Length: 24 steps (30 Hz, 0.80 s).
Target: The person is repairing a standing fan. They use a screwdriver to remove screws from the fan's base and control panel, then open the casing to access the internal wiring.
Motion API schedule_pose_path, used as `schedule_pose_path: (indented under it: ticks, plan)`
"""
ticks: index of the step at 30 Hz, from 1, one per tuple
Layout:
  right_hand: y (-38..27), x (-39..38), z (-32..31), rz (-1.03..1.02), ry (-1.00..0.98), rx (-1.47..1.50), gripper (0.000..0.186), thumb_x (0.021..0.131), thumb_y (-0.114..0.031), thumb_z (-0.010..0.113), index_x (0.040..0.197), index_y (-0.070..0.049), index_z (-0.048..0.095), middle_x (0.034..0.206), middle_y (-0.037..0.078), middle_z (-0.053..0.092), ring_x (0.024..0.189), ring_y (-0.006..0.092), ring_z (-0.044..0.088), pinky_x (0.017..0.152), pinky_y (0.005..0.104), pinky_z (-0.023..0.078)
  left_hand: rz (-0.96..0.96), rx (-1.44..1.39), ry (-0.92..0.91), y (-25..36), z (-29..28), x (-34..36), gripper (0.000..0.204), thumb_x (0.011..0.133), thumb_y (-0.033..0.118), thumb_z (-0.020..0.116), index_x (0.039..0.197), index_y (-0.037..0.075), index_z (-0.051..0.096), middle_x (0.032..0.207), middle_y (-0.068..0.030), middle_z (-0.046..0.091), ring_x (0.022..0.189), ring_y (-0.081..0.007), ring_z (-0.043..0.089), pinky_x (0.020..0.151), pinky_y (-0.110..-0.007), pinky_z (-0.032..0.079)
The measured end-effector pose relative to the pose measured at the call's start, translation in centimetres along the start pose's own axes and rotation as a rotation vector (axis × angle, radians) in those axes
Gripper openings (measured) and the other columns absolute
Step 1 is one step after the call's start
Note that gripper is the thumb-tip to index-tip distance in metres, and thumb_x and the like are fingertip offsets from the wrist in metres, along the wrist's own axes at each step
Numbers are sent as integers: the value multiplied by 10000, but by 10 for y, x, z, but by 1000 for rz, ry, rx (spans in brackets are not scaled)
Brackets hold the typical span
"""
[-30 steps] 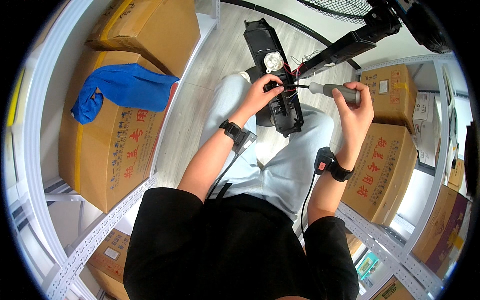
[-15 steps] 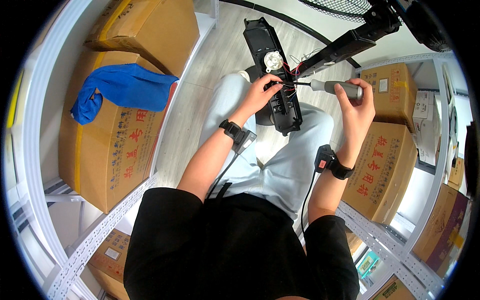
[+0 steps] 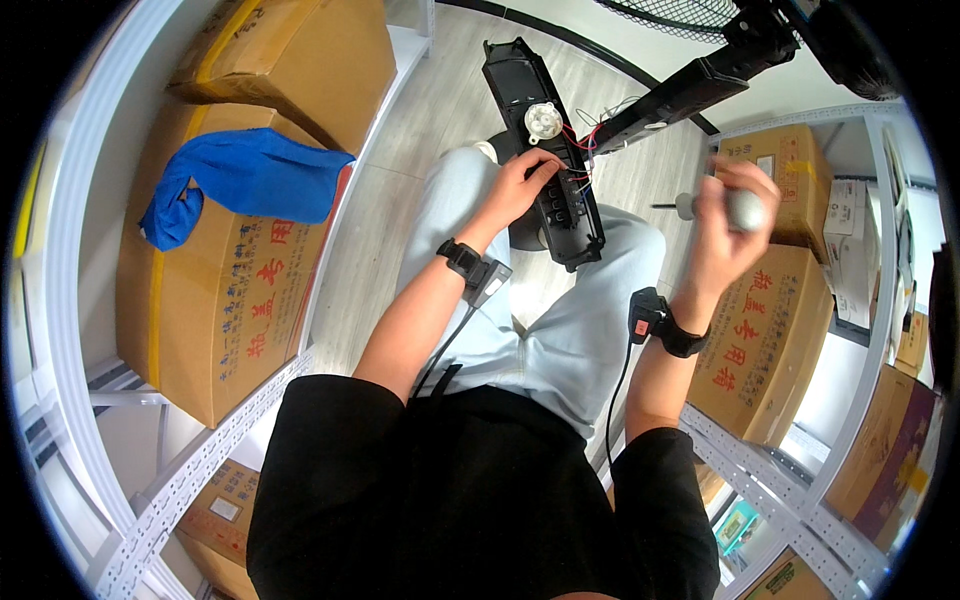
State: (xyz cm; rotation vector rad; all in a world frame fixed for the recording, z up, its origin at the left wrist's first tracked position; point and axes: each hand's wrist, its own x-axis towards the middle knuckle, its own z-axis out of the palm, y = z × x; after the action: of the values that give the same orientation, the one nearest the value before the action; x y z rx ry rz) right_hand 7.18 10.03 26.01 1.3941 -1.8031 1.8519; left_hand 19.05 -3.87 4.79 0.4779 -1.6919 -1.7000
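Note:
A long black plastic housing (image 3: 545, 150) rests across my thighs, its open side up. Near its upper middle sits a clear and white round part (image 3: 543, 122), with thin red and dark wires (image 3: 590, 150) running from the housing toward a black fan column. My left hand (image 3: 524, 188) lies over the housing's middle, thumb and fingers drawn together; anything between the fingertips is hidden. Off to the right, my right hand (image 3: 735, 235) grips a screwdriver (image 3: 685, 206) by its grey handle, the shaft pointing left and clear of the housing. Motion blurs those fingers somewhat.
The black fan column (image 3: 675, 100) leans in from the upper right, below a wire fan guard (image 3: 670, 18). White metal shelves (image 3: 230, 430) flank both sides, loaded with cardboard boxes (image 3: 765, 330). A blue cloth (image 3: 255, 175) drapes over a left box. Cables hang from both wrist devices.
My right hand has pulled the screwdriver away from the housing, to the right and slightly down. My left hand stays at the housing, its fingers no longer at the screwdriver shaft.

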Motion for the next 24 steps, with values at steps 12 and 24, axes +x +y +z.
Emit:
schedule_pose_path:
  ticks: [12, 24]
  plan:
    - [60, -41, 64, 74, -835, -389, 309, 787, -134, 691, 1091, -134, 638, 972, 120, 681, 878, 356, 658, 754, 435, 537, -29, 62, 75, -9, 3, -1, 201, 993, 187, 509, 1035, 30, 627, 938, -144, 673, 898, -313, 601, 837, -375, 460]
    - [74, -44, 67, 52, -894, -433, 276, 765, -130, 689, 1031, -78, 638, 938, 148, 682, 854, 365, 656, 738, 452, 534, -26, -5, 48, -10, 3, -2, 253, 1008, 223, 480, 1044, 10, 610, 940, -153, 656, 892, -299, 592, 833, -377, 456]
